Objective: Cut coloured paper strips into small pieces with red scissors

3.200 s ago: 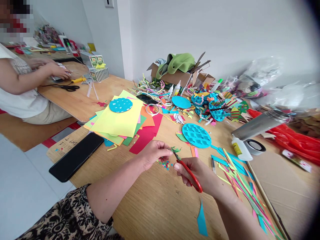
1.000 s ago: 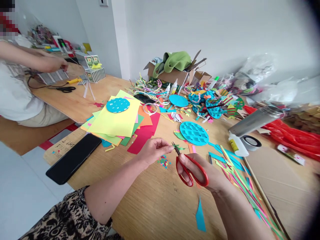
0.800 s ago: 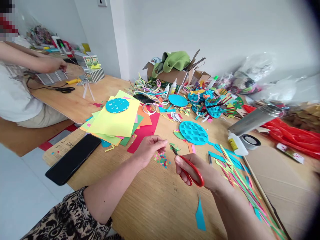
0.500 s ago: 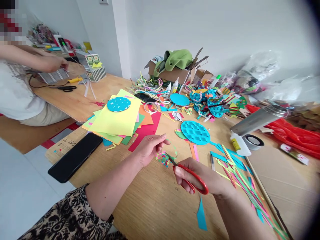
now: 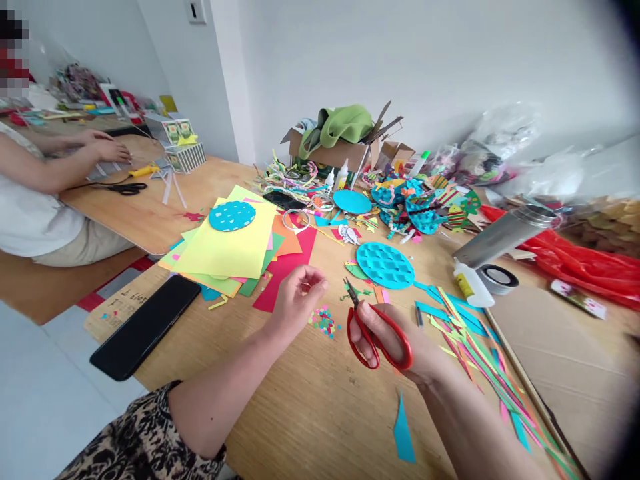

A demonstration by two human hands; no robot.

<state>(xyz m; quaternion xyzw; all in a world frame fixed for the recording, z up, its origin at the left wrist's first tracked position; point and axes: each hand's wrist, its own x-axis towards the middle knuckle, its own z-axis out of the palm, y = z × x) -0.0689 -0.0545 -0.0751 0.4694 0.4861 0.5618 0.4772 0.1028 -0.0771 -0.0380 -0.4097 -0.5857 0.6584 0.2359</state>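
Note:
My left hand [image 5: 300, 298] is raised over the wooden table, thumb and fingertips pinched together; whatever it may hold is too small to make out. To its right, my right hand [image 5: 383, 340] grips red-handled scissors [image 5: 404, 347], their blades slightly apart and pointing up and left. Small round confetti pieces [image 5: 325, 321] lie in a pile between the hands. Thin green scraps [image 5: 361, 291] rest just beyond the scissor tips. Behind them lies a blue oval with a woven pattern [image 5: 385, 265].
Left of my hands are stacked coloured papers [image 5: 220, 250] and a black phone [image 5: 145, 327]. Paper strips [image 5: 495, 373], a glue bottle [image 5: 473, 287] and a steel flask [image 5: 505, 233] lie right. Craft clutter fills the back. Another person's hands [image 5: 103, 147] work at far left.
The scissors have turned more upright and their blades have parted, with the handles spread wider. My left hand's fingers have curled closer together. The other person's hands have shifted left, and the view has moved slightly.

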